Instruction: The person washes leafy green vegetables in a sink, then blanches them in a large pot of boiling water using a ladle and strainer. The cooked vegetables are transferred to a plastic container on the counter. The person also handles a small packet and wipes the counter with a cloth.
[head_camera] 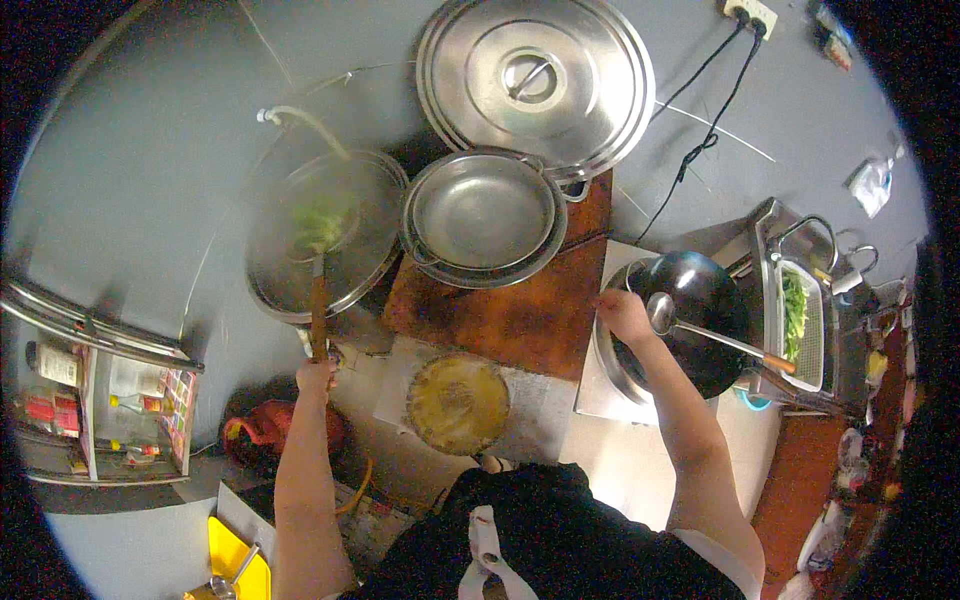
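My left hand point(316, 375) is closed around the wooden handle point(319, 315) of a strainer or ladle. Its head, bearing blurred green food point(319, 221), is over a large steaming metal pot point(281, 270). On the right, my right hand point(626, 315) is at the near left rim of a black wok point(697, 285) and seems to grip its edge or handle; the fingers are partly hidden. A metal ladle point(661, 311) with a wooden handle end lies across the wok. Between my hands, metal basins point(484, 214) sit stacked on a brown wooden surface.
A large steel lid point(487, 90) stands behind the basins. Leafy greens point(795, 315) lie in a white basket point(811, 360) by the sink faucet point(814, 221). Below are a round yellowish board or stool top point(457, 405) and a red gas cylinder point(262, 435). Black cords point(694, 154) hang at the wall.
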`<state>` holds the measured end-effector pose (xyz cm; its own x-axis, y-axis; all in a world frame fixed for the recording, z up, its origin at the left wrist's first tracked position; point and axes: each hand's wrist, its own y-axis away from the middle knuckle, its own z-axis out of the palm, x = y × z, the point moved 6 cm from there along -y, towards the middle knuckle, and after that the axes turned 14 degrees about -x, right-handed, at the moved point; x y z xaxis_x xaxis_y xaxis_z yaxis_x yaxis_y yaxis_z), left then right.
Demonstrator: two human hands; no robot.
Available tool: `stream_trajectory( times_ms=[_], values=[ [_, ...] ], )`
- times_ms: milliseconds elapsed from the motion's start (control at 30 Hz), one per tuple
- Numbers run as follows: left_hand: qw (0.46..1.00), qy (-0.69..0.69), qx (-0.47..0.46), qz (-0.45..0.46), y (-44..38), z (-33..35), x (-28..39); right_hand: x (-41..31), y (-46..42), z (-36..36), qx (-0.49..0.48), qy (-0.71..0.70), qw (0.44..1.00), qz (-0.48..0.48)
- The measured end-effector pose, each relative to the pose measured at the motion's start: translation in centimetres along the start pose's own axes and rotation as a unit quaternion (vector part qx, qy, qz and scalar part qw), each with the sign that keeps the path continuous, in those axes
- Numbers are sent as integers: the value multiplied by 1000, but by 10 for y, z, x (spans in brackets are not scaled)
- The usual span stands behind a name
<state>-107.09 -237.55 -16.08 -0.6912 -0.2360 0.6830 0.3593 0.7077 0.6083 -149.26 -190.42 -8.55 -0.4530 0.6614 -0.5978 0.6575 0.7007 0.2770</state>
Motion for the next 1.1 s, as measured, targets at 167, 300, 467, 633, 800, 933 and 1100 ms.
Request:
stream_trajectory(
  times_ms=[167,300,467,633,800,933,1100],
  values=[
    [999,43,-11,17,-1,-8,-5,-17,-80,17,-16,270,963,14],
    [994,106,12,23,1,1,-1,-24,-118,28,27,346,938,-16],
    [998,48,-16,-22,13,15,9,-20,-116,43,-53,400,915,-12],
    [998,-56,13,-32,-10,2,-5,-37,-85,46,-25,467,874,-134],
    [999,27,22,31,-1,1,-10,-27,-58,60,-73,409,894,-166],
    [995,-89,49,-24,10,13,13,-24,-29,56,-187,359,908,-105],
    [995,-93,26,-21,11,16,25,-31,17,44,-154,273,918,-241]
  ],
)
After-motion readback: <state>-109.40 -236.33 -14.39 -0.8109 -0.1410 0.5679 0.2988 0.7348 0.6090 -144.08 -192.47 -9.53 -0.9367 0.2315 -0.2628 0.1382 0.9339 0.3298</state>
